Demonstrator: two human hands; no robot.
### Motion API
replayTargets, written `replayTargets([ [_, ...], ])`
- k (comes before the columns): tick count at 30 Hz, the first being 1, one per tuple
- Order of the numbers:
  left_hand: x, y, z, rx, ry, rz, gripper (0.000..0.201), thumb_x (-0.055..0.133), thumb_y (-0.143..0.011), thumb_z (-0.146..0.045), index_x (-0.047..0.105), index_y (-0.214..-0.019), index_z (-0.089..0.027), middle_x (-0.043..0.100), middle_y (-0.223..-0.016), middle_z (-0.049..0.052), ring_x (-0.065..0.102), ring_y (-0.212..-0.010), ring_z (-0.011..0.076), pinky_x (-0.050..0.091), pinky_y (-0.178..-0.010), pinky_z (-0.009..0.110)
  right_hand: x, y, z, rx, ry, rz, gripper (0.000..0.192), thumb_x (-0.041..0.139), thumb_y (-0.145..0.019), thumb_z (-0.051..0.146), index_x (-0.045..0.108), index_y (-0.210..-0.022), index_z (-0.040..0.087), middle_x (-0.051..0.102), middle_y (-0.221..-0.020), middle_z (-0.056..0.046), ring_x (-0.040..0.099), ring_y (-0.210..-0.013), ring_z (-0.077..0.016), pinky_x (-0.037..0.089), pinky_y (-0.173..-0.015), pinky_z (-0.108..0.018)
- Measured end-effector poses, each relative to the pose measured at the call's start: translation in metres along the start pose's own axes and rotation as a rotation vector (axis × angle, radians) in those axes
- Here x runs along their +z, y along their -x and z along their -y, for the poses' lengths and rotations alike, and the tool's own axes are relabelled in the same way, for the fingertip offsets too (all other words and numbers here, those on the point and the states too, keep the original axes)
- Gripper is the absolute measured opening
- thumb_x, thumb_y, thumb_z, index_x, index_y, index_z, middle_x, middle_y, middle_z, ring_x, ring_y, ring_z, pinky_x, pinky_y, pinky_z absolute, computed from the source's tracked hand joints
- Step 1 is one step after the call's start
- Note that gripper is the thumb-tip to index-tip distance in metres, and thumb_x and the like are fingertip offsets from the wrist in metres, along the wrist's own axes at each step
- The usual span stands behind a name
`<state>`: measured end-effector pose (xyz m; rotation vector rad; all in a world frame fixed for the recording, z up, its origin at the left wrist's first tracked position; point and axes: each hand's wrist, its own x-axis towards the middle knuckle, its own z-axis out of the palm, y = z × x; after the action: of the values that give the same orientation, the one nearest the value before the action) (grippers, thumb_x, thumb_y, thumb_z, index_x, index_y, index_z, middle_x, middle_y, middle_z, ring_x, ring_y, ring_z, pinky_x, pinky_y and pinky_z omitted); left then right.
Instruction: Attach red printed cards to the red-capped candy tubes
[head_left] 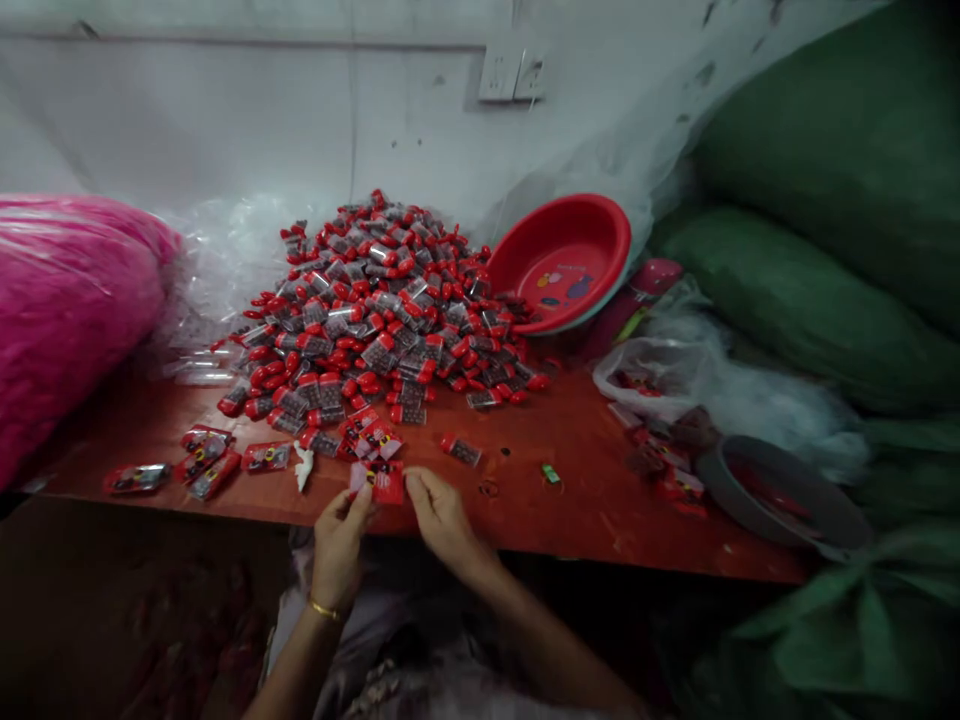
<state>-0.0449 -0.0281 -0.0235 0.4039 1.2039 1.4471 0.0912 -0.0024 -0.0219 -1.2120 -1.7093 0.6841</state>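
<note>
On the far left we see a pink sack [67, 310], with clear plastic [232, 250] beyond it. Along the front of the red table [585, 530] we find a few printed packets [202, 460], then a white scrap [303, 466]. Our left hand [341, 540] pinches a red-and-pink card [386, 484] between thumb and fingers, above the table's front edge. Behind it rises a big pile of small red-ended packs [375, 320]. Our right hand [446, 515] is at the card's right edge, fingers curled; we cannot tell whether they grip it. Farther right we see 1 loose pack [461, 450], a tilted red basin [517, 265] against the pile, a green tag [551, 473], a grey bowl [721, 480] and green sacks [817, 300].
</note>
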Motion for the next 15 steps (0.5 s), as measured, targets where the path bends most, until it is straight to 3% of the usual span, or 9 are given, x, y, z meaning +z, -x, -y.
replayTargets([
  [3,-0.003,-0.007,-0.010,-0.051,-0.008,-0.003,0.042,0.084,-0.044,-0.039,0.063,-0.070,-0.012,0.065,-0.063,-0.001,0.060,-0.057,0.0103,0.049,-0.063,0.023,-0.050,-0.030,-0.021,-0.196,0.420,0.129,0.032,0.039,-0.088,0.015,0.063,-0.109,0.017,0.066,-0.105,-0.010,0.056,-0.097,-0.0211,0.044,-0.088,-0.035],
  [5,-0.001,-0.010,-0.014,-0.098,-0.023,0.023,0.042,0.084,-0.043,-0.038,0.063,-0.068,-0.012,0.064,-0.060,-0.002,0.059,-0.054,0.0096,0.048,-0.059,0.021,-0.080,-0.049,-0.039,-0.198,0.653,0.289,0.044,0.039,-0.083,0.006,0.057,-0.122,0.019,0.057,-0.125,-0.010,0.051,-0.105,-0.0227,0.042,-0.091,-0.038],
  [7,0.001,-0.012,-0.014,-0.167,-0.034,0.074,0.042,0.084,-0.044,-0.038,0.062,-0.069,-0.012,0.065,-0.060,-0.001,0.060,-0.055,0.0105,0.048,-0.058,0.021,-0.099,-0.059,-0.052,-0.176,0.777,0.464,0.050,0.041,-0.081,0.003,0.054,-0.125,0.023,0.054,-0.128,-0.008,0.050,-0.107,-0.0215,0.041,-0.091,-0.037],
  [10,0.004,-0.014,-0.010,-0.258,-0.048,0.130,0.043,0.084,-0.045,-0.039,0.063,-0.070,-0.011,0.067,-0.063,0.002,0.063,-0.058,0.0124,0.050,-0.060,0.023,-0.103,-0.054,-0.060,-0.113,0.821,0.606,0.042,0.042,-0.085,0.011,0.054,-0.125,0.021,0.061,-0.117,-0.008,0.053,-0.103,-0.0206,0.042,-0.090,-0.035],
  [13,0.002,-0.018,-0.009,-0.302,-0.059,0.128,0.044,0.084,-0.047,-0.040,0.063,-0.073,-0.011,0.070,-0.067,0.004,0.064,-0.059,0.0126,0.052,-0.062,0.024,-0.096,-0.041,-0.058,-0.036,0.795,0.571,0.038,0.038,-0.090,0.017,0.054,-0.124,0.016,0.064,-0.112,-0.010,0.057,-0.100,-0.0198,0.044,-0.088,-0.032],
  [15,0.000,-0.020,-0.010,-0.318,-0.062,0.112,0.046,0.084,-0.047,-0.040,0.063,-0.075,-0.010,0.070,-0.068,0.004,0.064,-0.060,0.0126,0.052,-0.062,0.023,-0.094,-0.041,-0.055,-0.051,0.798,0.526,0.042,0.037,-0.088,0.013,0.050,-0.128,0.016,0.059,-0.121,-0.011,0.055,-0.106,-0.0201,0.044,-0.089,-0.033],
])
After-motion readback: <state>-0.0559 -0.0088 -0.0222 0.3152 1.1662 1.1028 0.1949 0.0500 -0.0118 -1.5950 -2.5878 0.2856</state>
